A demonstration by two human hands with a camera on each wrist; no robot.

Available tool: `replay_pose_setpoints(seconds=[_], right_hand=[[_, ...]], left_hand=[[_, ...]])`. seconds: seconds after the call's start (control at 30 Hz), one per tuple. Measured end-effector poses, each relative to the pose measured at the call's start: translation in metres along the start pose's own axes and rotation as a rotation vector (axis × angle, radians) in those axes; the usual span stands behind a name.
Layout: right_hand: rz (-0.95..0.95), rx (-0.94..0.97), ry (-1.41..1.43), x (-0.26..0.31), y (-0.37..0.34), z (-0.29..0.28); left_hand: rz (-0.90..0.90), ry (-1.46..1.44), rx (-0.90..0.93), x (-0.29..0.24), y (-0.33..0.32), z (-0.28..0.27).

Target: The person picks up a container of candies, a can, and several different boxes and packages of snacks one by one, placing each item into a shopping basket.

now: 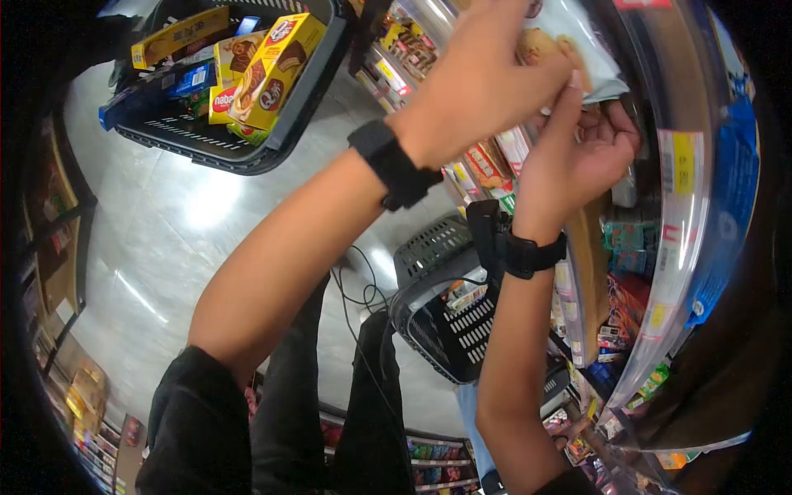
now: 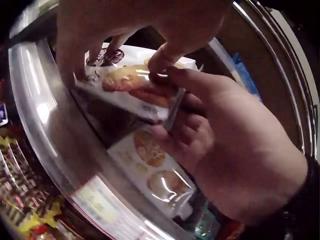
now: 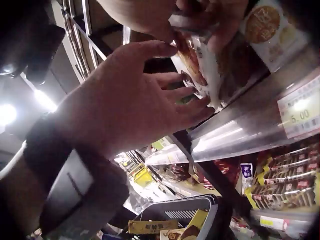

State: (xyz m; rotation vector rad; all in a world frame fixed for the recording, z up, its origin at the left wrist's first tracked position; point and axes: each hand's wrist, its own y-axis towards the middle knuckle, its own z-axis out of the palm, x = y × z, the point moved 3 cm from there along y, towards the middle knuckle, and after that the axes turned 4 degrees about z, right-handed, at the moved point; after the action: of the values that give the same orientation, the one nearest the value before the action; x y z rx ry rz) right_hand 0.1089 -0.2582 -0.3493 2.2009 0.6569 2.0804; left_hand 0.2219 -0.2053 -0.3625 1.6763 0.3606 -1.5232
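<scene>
A white packet [image 1: 606,62] with a pastry picture is held between both hands over the shelf. In the left wrist view my left hand [image 2: 130,22] spans the packet [image 2: 132,90], fingers on its far side edge and thumb on its near end. My right hand [image 2: 245,135] pinches the corner beside that thumb, its other fingers curled below. The right wrist view shows the left hand [image 3: 130,95] with fingers bent around the packet [image 3: 202,60], and part of the right hand [image 3: 145,15] above. Another white packet [image 2: 155,172] lies underneath on the shelf.
A black basket [image 1: 285,144] with yellow boxes [image 1: 276,70] stands on the floor at upper left. A second basket [image 1: 433,330] stands below the hands. The shelf's clear front edge carries price labels [image 3: 300,112]. A cable [image 1: 355,322] trails near the legs.
</scene>
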Motion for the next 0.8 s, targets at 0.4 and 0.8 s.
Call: replay_pose_setpoints(seconds=[0.4, 0.8], right_hand=[[0.480, -0.056, -0.107, 0.024, -0.110, -0.207], [1.233, -0.277, -0.256, -0.058, -0.283, -0.443]], left_hand=[[-0.035, 0.224, 0.129, -0.036, -0.196, 0.060], [-0.592, 0.254, 0.901, -0.012, -0.444, 0.184]])
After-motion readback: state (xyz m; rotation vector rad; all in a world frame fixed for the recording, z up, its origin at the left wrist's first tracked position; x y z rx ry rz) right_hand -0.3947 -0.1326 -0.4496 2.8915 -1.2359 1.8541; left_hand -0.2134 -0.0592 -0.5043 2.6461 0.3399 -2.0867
